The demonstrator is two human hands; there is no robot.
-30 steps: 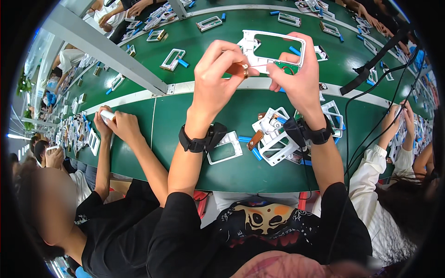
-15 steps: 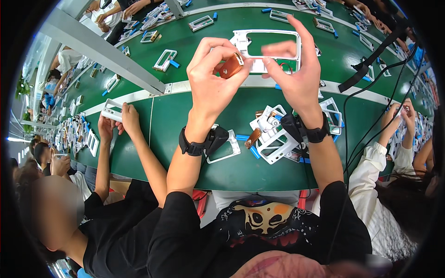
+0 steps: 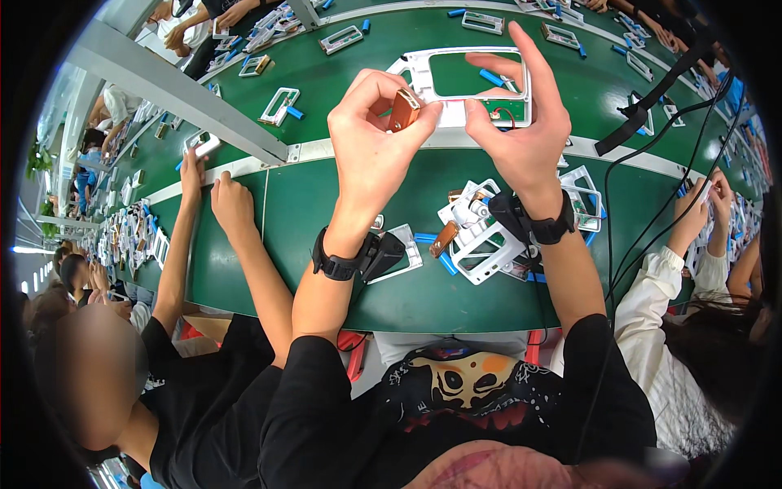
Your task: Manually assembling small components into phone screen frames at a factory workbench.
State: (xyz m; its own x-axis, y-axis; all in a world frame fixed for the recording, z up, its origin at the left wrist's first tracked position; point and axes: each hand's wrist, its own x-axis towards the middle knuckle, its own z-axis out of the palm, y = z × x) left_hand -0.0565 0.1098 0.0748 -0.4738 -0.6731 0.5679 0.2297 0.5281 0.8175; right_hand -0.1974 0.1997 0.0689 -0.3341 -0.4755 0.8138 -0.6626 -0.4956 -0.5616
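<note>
My left hand (image 3: 362, 122) is closed, with a brown, glossy wood-look piece (image 3: 405, 112) between its fingers. Its thumb also presses the lower left of a white plastic frame (image 3: 448, 118), held up above the bench. Around the right end of that frame my right hand (image 3: 525, 134) is curled, thumb at the lower edge and index finger stretched up along the side. A small green circuit board (image 3: 507, 114) with a red wire sits in the frame's lower right part. Below, between my wrists, lies a pile of white frames (image 3: 487, 253), with blue cylinders (image 3: 447, 265) and another brown piece (image 3: 444, 240).
A white rail (image 3: 305, 151) separates my green bench (image 3: 407, 306) from a green belt (image 3: 350, 73) bearing frames and blue cylinders. A grey post (image 3: 187, 85) slants at left. Black cables (image 3: 623, 244) hang at right. Co-workers' hands (image 3: 232, 200) are at both sides.
My right fingers have settled round the frame, and the brown piece has turned more upright. Parts on the belt have shifted left. The left co-worker's hands have parted, one carrying a white frame to the belt.
</note>
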